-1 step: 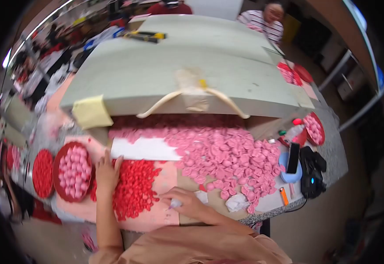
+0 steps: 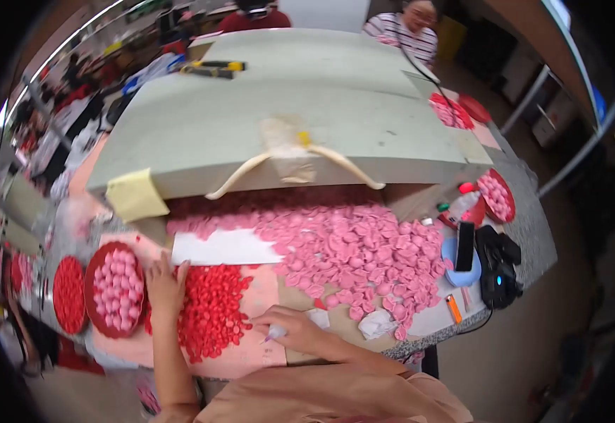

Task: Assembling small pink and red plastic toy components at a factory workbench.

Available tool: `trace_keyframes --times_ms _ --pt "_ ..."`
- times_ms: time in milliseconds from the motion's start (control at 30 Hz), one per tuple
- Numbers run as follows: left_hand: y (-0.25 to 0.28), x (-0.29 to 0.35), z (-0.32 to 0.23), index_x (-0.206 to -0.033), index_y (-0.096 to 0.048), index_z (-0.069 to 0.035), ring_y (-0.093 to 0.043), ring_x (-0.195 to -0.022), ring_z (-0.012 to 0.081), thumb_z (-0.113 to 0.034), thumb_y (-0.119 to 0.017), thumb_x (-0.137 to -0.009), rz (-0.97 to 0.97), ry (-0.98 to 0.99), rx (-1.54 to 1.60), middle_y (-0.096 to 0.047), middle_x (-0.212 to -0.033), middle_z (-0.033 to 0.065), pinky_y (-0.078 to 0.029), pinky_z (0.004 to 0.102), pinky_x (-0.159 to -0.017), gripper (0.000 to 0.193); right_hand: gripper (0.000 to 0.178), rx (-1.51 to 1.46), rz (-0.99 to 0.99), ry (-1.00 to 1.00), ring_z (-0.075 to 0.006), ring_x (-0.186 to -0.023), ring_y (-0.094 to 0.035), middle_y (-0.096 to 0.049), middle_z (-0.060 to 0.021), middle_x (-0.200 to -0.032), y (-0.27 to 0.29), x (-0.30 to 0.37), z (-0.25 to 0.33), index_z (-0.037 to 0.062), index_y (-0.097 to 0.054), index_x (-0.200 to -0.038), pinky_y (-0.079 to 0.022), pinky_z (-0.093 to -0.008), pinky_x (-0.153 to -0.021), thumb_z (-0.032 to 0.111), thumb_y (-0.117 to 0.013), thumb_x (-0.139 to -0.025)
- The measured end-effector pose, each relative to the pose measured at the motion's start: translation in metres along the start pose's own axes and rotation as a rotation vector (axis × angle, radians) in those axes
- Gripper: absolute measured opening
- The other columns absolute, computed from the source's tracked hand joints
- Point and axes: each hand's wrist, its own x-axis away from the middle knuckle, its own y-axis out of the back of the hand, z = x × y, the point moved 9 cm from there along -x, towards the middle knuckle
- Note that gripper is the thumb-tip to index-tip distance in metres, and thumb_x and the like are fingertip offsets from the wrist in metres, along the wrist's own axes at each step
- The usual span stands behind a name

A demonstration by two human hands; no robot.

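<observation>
My left hand [image 2: 166,287] lies with fingers stretched out and apart at the left edge of a heap of small red pieces [image 2: 214,310]. A red basket of pink balls [image 2: 93,299] stands just left of it, and a white sheet [image 2: 223,248] begins by its fingertips. My right hand [image 2: 294,331], at the heap's right side, is closed around a small whitish bottle-like thing [image 2: 276,331] with a thin purple tip. The fingers hide part of it. Beyond my right hand spreads a big pile of pink cupped pieces [image 2: 364,254], reaching back under a grey-green shelf [image 2: 251,120].
Farther left is a basket of red pieces [image 2: 70,296]. On the right lie a crumpled tissue [image 2: 378,324], an orange lighter [image 2: 454,309], a phone [image 2: 465,247] on a blue bowl [image 2: 451,273] and a black device [image 2: 499,271]. Pliers [image 2: 212,69] rest on the shelf; a person [image 2: 409,32] sits behind.
The whole view has shifted slightly, with the shelf and the right-hand objects now farther left in the picture. Both hands stay nearly where they were on the table.
</observation>
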Motion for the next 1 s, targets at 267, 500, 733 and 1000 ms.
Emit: trace_keyframes --times_ms 267,500,733,1000 --pt "0.01 0.009 -0.027 -0.132 -0.035 -0.001 -0.046 -0.108 0.0466 -0.056 -0.036 -0.089 0.248 0.164 0.022 -0.049 -0.118 0.0275 -0.034 0.0487 -0.095 0.07 0.02 0.025 -0.05 0.13 -0.0228 -0.08 -0.06 -0.061 -0.0087 -0.09 0.013 0.014 0.015 0.005 -0.061 -0.102 -0.049 -0.0316 -0.068 0.008 -0.062 -0.082" --pt "0.034 0.049 -0.059 -0.132 -0.035 0.002 -0.038 -0.121 0.0403 -0.036 -0.044 -0.093 0.056 -0.11 0.352 -0.039 -0.131 0.0266 -0.029 0.0447 -0.102 0.056 0.031 0.037 -0.049 0.199 -0.0249 -0.085 -0.058 -0.057 -0.0085 -0.09 0.01 0.016 0.027 0.0055 -0.058 -0.102 -0.048 -0.0341 -0.071 0.003 -0.064 -0.072" --pt "0.037 0.114 0.035 -0.125 -0.045 0.003 -0.041 -0.117 0.0351 -0.024 -0.044 -0.094 -0.328 0.023 0.407 -0.045 -0.126 0.0228 -0.03 0.0412 -0.1 0.041 0.031 0.022 -0.017 0.194 -0.0258 -0.09 -0.057 -0.057 -0.0084 -0.095 0.016 0.017 0.034 0.0052 -0.057 -0.103 -0.048 -0.0349 -0.076 0.006 -0.064 -0.073" --pt "0.012 0.112 0.021 -0.126 -0.043 0.004 -0.038 -0.118 0.0388 -0.03 -0.038 -0.096 -0.363 0.168 0.441 -0.04 -0.128 0.0269 -0.026 0.0438 -0.102 0.046 0.029 -0.032 -0.018 0.223 -0.0261 -0.092 -0.057 -0.057 -0.0085 -0.097 0.012 0.017 0.038 0.005 -0.057 -0.102 -0.047 -0.0351 -0.077 0.008 -0.064 -0.074"
